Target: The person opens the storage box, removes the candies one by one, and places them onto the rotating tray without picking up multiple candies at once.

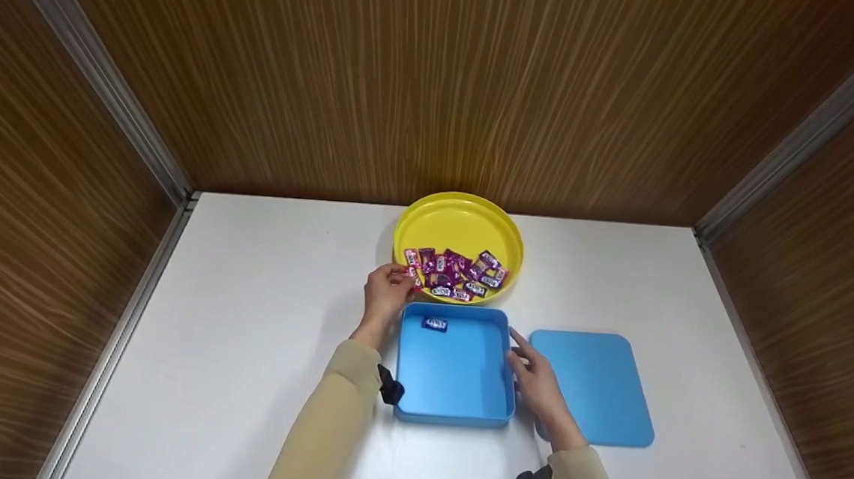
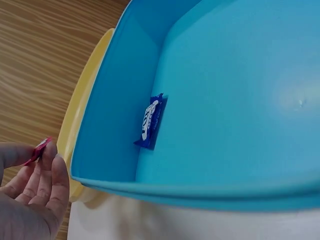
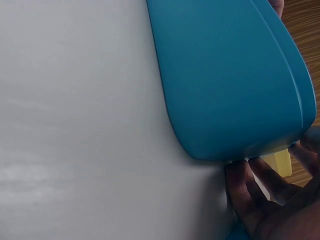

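My left hand (image 1: 386, 291) pinches a red-wrapped candy (image 2: 40, 149) between thumb and fingers at the front left rim of the round yellow tray (image 1: 458, 227). Several purple, pink and dark blue wrapped candies (image 1: 458, 266) lie heaped in the tray's near half. In front of it stands an open square blue box (image 1: 455, 373), with one dark blue wrapped candy (image 1: 434, 324) on its floor by the far wall. The fingers of my right hand (image 1: 539, 383) are extended and touch the box's right wall, their tips against its side in the right wrist view.
A flat blue lid (image 1: 600, 391) lies on the white table (image 1: 239, 346) to the right of the box, partly behind my right forearm. Wood-patterned panels (image 1: 438, 82) enclose the table at the back and both sides.
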`<action>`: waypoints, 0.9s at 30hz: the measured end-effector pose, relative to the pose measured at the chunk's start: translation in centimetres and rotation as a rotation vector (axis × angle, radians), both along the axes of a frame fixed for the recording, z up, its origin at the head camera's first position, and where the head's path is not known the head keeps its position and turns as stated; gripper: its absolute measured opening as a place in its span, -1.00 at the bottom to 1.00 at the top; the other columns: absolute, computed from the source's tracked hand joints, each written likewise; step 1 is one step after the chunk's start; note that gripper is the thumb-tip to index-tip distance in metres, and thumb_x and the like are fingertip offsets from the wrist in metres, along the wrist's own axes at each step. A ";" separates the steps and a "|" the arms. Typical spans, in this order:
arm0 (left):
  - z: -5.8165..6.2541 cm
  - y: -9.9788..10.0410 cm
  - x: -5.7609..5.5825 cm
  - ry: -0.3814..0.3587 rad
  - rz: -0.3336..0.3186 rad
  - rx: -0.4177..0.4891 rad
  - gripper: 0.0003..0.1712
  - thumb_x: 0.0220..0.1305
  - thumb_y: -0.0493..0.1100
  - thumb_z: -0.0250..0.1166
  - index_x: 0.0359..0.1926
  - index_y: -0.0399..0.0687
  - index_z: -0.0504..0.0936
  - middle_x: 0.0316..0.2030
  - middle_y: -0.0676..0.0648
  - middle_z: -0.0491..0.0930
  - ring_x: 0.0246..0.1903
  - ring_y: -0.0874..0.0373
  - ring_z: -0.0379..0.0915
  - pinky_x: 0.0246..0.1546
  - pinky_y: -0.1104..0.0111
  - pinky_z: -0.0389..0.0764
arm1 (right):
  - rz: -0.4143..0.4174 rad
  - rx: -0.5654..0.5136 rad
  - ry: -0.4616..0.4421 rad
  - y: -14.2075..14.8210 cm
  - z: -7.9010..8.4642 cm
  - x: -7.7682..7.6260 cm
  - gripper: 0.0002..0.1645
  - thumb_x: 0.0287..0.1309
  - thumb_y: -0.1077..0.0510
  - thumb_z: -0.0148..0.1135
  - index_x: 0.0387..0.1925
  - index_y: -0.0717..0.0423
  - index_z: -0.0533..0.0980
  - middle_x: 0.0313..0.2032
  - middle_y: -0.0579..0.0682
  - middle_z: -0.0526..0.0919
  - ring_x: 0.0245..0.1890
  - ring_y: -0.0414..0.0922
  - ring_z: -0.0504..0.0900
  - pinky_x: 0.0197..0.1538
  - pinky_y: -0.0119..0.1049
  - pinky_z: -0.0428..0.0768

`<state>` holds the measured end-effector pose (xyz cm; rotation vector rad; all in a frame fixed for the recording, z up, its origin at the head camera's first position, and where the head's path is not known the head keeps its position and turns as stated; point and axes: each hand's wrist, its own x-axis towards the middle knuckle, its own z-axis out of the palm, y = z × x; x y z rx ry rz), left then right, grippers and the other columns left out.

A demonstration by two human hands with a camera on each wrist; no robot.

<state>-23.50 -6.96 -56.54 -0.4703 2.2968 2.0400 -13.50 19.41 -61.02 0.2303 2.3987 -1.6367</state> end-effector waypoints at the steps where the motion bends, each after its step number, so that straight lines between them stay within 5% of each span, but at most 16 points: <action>1: 0.0 0.1 -0.1 -0.002 -0.010 0.004 -0.69 0.35 -0.27 0.25 0.07 -0.27 0.55 -0.19 -0.17 0.63 -0.24 0.03 0.62 -0.20 0.32 0.66 | 0.004 0.002 0.009 0.0 0.0 0.0 -0.39 0.48 0.05 -0.01 0.49 -0.12 0.19 0.27 0.26 0.39 0.22 0.26 0.43 0.10 0.17 0.51; 6: -0.1 0.2 -0.2 -0.014 -0.064 -0.013 -0.57 0.39 -0.23 0.22 0.23 -0.24 0.49 0.01 -0.18 0.59 0.00 -0.01 0.55 0.01 0.27 0.59 | 0.006 0.007 0.024 -0.1 -0.1 0.0 -0.39 0.48 0.07 0.00 0.48 -0.09 0.20 0.24 0.28 0.42 0.19 0.26 0.46 0.06 0.13 0.55; 12: 0.0 0.3 0.3 0.012 -0.116 -0.111 -0.60 0.41 -0.20 0.20 0.21 -0.22 0.52 0.03 -0.17 0.58 0.05 -0.02 0.53 0.08 0.26 0.54 | 0.003 -0.003 -0.011 0.1 0.0 -0.2 -0.38 0.48 0.06 -0.01 0.49 -0.13 0.18 0.29 0.27 0.36 0.24 0.28 0.41 0.09 0.16 0.52; 27: 0.9 1.4 3.1 0.260 -0.324 -0.394 -0.53 0.42 -0.10 0.20 0.24 -0.25 0.49 0.05 -0.18 0.56 -0.03 0.05 0.54 0.02 0.23 0.56 | 0.003 -0.024 -0.015 0.2 0.0 -0.1 -0.38 0.48 0.01 -0.02 0.50 -0.18 0.16 0.32 0.25 0.34 0.26 0.25 0.39 0.14 0.18 0.47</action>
